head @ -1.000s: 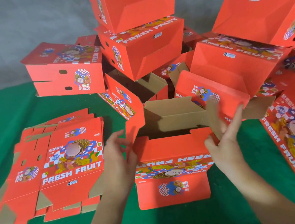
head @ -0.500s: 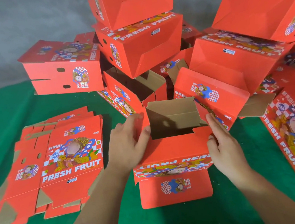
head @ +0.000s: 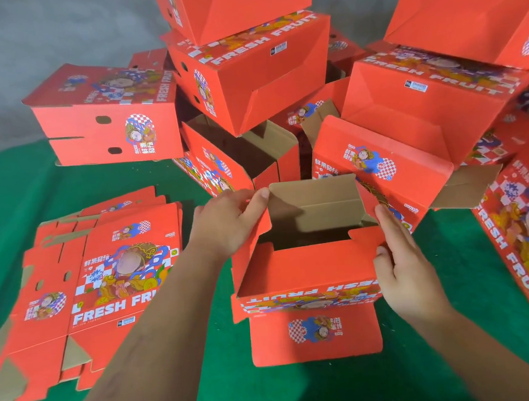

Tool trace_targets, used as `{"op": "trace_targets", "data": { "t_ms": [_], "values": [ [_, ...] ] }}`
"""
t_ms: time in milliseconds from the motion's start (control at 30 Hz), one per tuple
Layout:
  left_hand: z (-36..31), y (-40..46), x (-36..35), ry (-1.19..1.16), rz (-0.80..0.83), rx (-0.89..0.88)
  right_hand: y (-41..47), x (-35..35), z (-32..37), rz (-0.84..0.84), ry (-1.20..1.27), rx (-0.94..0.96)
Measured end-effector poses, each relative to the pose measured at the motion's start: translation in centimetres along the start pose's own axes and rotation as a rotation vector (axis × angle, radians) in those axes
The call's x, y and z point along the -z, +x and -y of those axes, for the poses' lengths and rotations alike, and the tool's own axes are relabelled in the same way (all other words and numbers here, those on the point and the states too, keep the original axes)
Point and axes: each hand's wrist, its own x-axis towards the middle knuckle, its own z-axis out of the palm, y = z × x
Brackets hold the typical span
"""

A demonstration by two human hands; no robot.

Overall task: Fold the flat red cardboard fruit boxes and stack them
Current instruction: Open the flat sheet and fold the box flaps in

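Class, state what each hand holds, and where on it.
Left hand grips the half-folded box by its left side flap; right hand holds its right front corner.

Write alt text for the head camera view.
Two hands fold a red box on green cloth: left hand grips its left flap, right hand holds its right side. Flat boxes lie left; folded boxes stack behind.
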Motion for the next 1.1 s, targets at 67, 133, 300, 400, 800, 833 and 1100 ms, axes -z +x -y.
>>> {"op": "trace_targets", "data": {
  "t_ms": [67, 133, 300, 400, 800, 833, 1100],
  "values": [
    [0.3, -0.3, -0.4, -0.040, -0.025, -0.209, -0.4, -0.6, -0.1, 0.052, -0.015, -0.019],
    [1.4, -0.7, -0.8, -0.131, -0.014, -0.337, -1.2, -1.3, -0.2, 0.043, 0.001, -0.024],
    [3.3, -0.8, -1.0, -0.141, -0.016, -0.379, -1.7, -1.7, -0.7, -0.012, 0.078, -0.014],
    [2.5, -2.3, -2.6, -0.151, 0.039, -0.528, -1.3, -2.3, -0.6, -0.012, 0.124, -0.008],
    [1.1, 1.7, -5.4, -0.485, -0.071, 0.307, -1.8, -3.0, -1.7, -0.030, 0.140, 0.053],
    [1.3, 1.9, -5.5, -0.474, -0.040, 0.358, -2.1, -3.0, -1.8, -0.029, 0.129, 0.061],
    [3.7, -1.8, -6.1, -0.257, -0.169, -0.076, -1.7, -2.6, -2.7, 0.074, 0.127, -0.008]
  ]
}}
